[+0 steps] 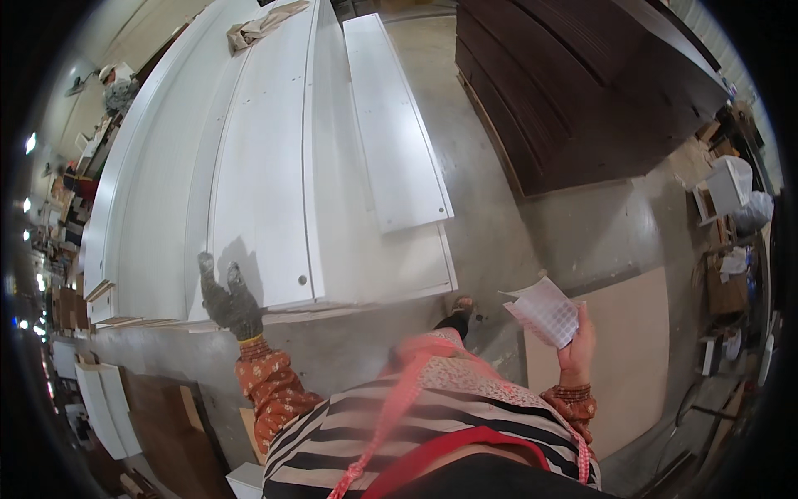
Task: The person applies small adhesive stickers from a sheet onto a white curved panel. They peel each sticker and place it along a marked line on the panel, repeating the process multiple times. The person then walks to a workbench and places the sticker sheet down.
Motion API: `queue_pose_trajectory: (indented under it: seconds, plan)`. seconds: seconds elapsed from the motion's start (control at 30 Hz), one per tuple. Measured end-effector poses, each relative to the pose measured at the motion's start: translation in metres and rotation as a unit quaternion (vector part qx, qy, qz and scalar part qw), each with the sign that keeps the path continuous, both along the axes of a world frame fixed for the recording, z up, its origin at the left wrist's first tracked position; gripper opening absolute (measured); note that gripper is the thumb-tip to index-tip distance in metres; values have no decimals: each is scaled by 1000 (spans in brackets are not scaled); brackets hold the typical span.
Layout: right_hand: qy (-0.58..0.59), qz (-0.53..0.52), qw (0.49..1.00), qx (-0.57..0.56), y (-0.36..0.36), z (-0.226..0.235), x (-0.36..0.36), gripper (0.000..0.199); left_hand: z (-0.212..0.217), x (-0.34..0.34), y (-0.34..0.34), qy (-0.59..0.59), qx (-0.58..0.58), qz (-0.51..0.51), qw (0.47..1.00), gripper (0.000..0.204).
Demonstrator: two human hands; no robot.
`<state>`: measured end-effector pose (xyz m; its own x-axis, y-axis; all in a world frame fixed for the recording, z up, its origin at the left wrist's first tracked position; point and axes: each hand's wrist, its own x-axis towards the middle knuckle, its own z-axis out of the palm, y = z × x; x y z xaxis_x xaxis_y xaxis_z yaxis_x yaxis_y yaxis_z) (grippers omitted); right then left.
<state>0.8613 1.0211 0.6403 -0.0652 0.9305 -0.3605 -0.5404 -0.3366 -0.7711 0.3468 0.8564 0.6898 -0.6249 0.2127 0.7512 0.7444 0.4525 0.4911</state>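
In the head view, the left hand, in a dark grey knitted glove, is reaching out at about nine o'clock; its fingers are spread open and pressing flat on the near edge of the big stack of long white flat boards; it is gripping nothing. The right hand, bare, is lifting up at about three o'clock; it is pinching shut on a white sheet of small round stickers. A pile of dark brown boards is lying at one o'clock; a crumpled tan cloth is resting on the white boards at twelve o'clock.
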Motion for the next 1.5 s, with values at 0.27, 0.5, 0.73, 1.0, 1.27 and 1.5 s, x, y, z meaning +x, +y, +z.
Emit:
queue_pose_trajectory:
  seconds: [0.27, 0.5, 0.73, 1.0, 1.27, 1.5]
  plan:
    - [-57, 121, 990, 46, 129, 25, -28, 29, 7, 15, 5, -19, 17, 83, 996, 40]
    - [-19, 249, 968, -24, 204, 25, -90, 31, -25, -14, -28, 44, -33, 144, 988, 41]
    - [-32, 361, 931, -38, 281, 23, -136, 35, -31, -8, -23, -72, -125, 357, 923, 42]
    - [-52, 379, 924, 3, 403, 33, -139, 35, 46, 60, 61, -162, -68, 515, 839, 49]
    - [25, 404, 914, 10, 495, 25, -144, 34, 20, 82, 173, -20, -171, 432, 885, 43]
    - [-18, 439, 898, 11, 556, 19, -203, 32, 8, 70, 188, 34, -193, 576, 793, 45]
